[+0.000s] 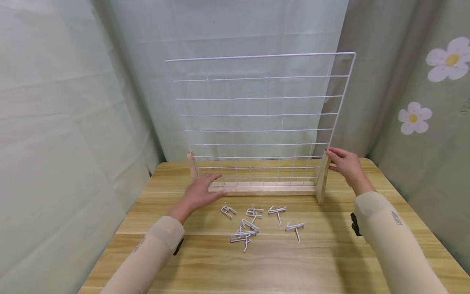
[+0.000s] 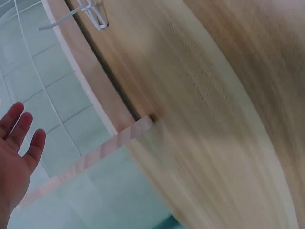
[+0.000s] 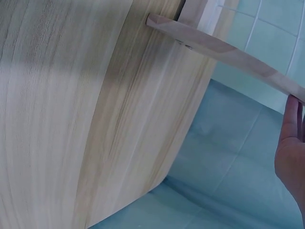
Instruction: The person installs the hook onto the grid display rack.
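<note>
A white wire grid panel [image 1: 253,114] stands upright in a wooden base made of a front bar [image 1: 264,190] and two side supports. My right hand [image 1: 346,165] is at the top of the right side support [image 1: 321,179]; its fingertips touch the wood with fingers fairly straight, as the right wrist view also shows. My left hand [image 1: 201,192] is in front of the base's left end, fingers and thumb spread, holding nothing. In the left wrist view, that hand's fingers [image 2: 34,148] appear beside the grid, near the left side support [image 2: 95,155].
Several white wire hooks lie on the wooden table [image 1: 290,269] in front of the base, some in a tangled pile [image 1: 245,232], with a single hook [image 1: 295,229] to the right. Pale green cloth [image 1: 66,122] surrounds the table at the back and sides.
</note>
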Motion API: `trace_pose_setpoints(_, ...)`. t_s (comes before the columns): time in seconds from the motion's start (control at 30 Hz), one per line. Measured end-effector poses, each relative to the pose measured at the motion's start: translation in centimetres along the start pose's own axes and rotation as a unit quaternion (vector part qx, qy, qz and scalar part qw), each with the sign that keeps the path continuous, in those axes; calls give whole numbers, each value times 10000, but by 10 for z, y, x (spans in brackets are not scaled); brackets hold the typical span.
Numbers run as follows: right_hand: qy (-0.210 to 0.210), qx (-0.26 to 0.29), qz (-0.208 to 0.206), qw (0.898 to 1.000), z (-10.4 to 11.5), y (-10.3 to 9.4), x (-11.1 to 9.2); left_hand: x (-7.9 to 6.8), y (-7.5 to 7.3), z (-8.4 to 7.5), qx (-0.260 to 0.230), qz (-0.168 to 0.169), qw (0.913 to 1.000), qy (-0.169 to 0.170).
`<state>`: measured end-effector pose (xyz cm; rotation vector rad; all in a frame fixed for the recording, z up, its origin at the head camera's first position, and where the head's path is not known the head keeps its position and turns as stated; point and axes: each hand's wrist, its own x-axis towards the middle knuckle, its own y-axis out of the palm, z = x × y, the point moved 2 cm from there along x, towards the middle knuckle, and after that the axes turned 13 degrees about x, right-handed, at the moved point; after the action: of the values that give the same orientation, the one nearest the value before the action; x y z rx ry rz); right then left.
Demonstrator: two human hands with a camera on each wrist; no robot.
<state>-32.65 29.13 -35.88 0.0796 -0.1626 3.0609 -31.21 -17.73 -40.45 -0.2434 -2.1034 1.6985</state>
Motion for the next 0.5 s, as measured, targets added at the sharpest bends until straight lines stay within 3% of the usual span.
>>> trace_pose_setpoints(0.3, 35, 61, -8, 10000, -1, 1, 1, -2, 13, -3, -412, 445, 9977, 317)
trace_pose_setpoints(0.5, 80, 111, -55, 9999, -2, 1, 1, -2, 23, -3, -576, 693, 9958, 129)
